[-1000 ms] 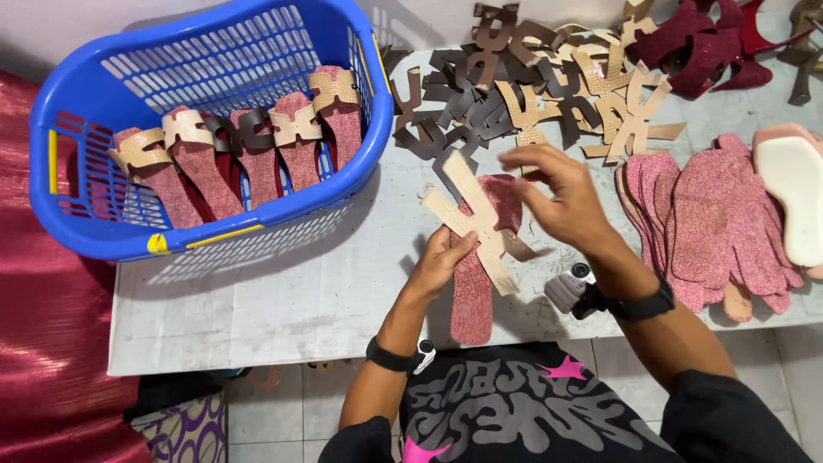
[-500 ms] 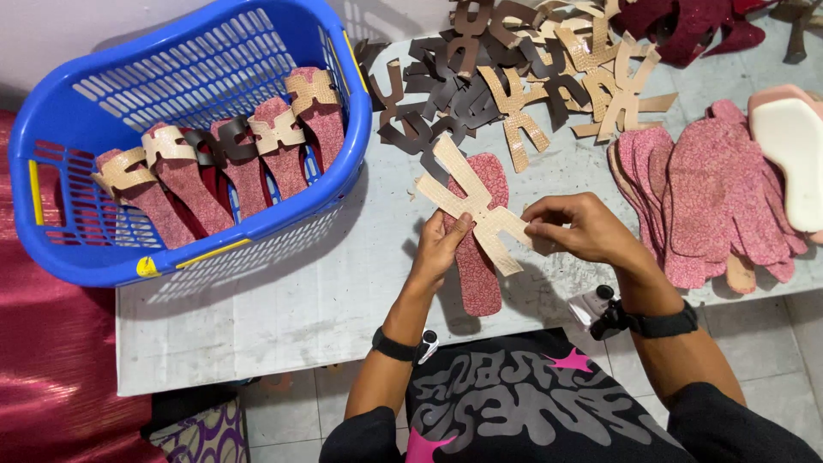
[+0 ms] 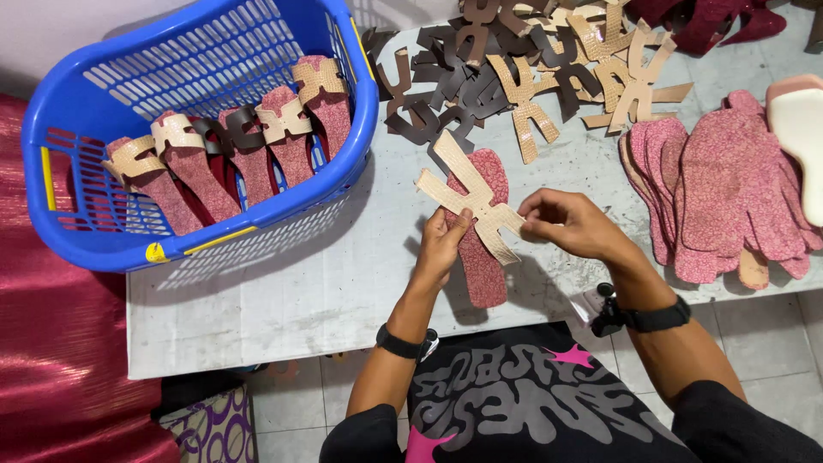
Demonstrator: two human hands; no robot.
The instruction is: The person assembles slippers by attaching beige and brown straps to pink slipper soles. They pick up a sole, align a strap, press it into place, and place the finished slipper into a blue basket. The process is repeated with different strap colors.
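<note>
We hold one workpiece in both hands above the worktop (image 3: 257, 317). The left hand (image 3: 441, 249) has its grip closed on the pink sole (image 3: 477, 257), thumb on the upper face, fingers wrapped underneath and out of sight. The right hand (image 3: 570, 225) has its grip pinched nearly shut on the lower right arm of the tan strap (image 3: 470, 199), an X-shaped cut piece that lies across the sole. The strap touches the sole between the two grips; its upper arms stick out up and to the left of the left grip. The sole's lower end extends past the left grip toward our body.

Up and to the left of the left grip stands a blue basket (image 3: 360, 103) on the worktop. It holds a row of finished soles (image 3: 249, 154), pink, each with a tan or dark strap crossed over it, leaning against one another.

Above the grips lies a loose pile of straps (image 3: 531, 60), tan and dark brown. To the right of the right grip lies a stack of pink soles (image 3: 729, 197), overlapped, with a cream sole (image 3: 801, 137) at the picture's right edge, cut off.

We cannot tell how the strap is fastened to the sole; the contact points under the fingers are hidden. Dark red pieces at the top right corner are cut off and hard to make out.
</note>
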